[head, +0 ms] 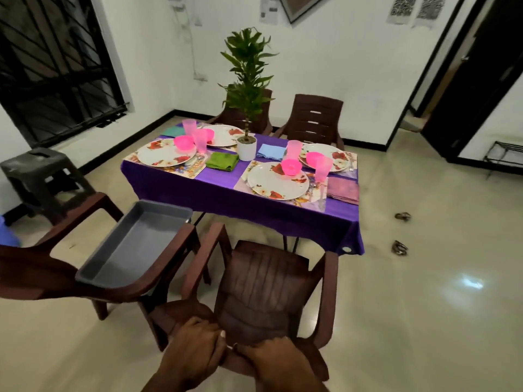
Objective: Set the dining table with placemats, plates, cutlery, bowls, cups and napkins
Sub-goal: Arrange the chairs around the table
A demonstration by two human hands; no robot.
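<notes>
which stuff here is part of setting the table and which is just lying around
Part of the job: floral plates, pink bowls, pink cups, placemats, green napkin, blue napkin, grey tray.

Lying about: potted plant, grey stool, sandals, the chair both hands grip.

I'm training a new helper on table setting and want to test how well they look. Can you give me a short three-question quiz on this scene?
1. True or false: the grey tray on the chair beside the table holds plates.
2. How many floral plates are on the purple tablecloth? A) two B) four C) six
3. Fill in: the left hand and right hand have their grip on the backrest of a brown ____.

Key: 1 false, the tray shows nothing in it; 2 B; 3 chair.
</notes>
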